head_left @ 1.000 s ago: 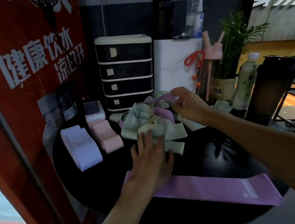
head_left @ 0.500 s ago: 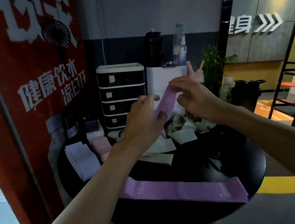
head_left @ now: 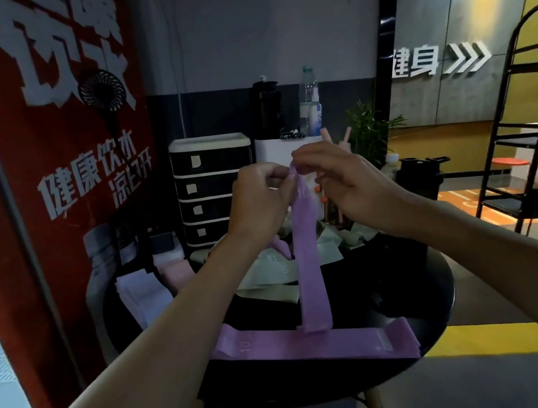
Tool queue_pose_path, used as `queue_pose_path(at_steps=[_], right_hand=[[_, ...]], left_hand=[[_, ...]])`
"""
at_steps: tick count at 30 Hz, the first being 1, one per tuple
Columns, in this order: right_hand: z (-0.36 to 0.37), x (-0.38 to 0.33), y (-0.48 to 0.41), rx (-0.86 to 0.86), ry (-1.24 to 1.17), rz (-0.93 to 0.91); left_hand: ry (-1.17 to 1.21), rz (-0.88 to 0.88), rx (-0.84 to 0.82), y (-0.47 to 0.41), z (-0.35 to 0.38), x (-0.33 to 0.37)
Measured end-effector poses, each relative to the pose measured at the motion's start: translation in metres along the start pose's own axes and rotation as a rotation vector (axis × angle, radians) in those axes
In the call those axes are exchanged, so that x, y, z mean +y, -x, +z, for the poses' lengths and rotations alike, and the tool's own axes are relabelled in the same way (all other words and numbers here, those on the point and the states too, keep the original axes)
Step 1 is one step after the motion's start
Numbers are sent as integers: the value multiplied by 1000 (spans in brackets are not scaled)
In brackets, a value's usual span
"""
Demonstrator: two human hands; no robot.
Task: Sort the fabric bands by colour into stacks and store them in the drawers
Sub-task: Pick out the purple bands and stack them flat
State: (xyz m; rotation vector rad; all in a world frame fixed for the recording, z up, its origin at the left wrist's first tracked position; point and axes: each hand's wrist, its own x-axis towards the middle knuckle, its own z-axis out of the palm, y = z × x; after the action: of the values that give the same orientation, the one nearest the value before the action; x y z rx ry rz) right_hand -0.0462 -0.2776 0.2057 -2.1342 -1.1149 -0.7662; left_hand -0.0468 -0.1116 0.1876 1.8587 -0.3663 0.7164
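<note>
Both hands, left hand (head_left: 260, 201) and right hand (head_left: 344, 186), pinch the top of a purple band (head_left: 309, 267) hanging above the black table (head_left: 440, 304). Under it lies another purple band (head_left: 315, 344) marked "10" (the red sign (head_left: 48, 165) reads 健康饮水).

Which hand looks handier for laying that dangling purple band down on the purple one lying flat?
Probably the left hand. Both hands pinch the hanging band at its top, but the left forearm passes beside the left end of the flat band; the right hand sits farther off.
</note>
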Motion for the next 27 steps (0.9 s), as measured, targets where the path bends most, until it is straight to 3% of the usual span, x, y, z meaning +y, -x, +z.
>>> queue_pose_path(at_steps=[9,13,20,27], right_hand=[[16,-12,20,204,-512,499],[26,-11,24,270,-541,539],[30,-18,26,200,-571,558],[50,-24,50,78,-911,720]], left_hand=[[245,-164,28,14,-6,26],[306,-227,14,15,-9,30],[268,-173,-35,17,-17,24],[270,-185,76,13,-21,19]])
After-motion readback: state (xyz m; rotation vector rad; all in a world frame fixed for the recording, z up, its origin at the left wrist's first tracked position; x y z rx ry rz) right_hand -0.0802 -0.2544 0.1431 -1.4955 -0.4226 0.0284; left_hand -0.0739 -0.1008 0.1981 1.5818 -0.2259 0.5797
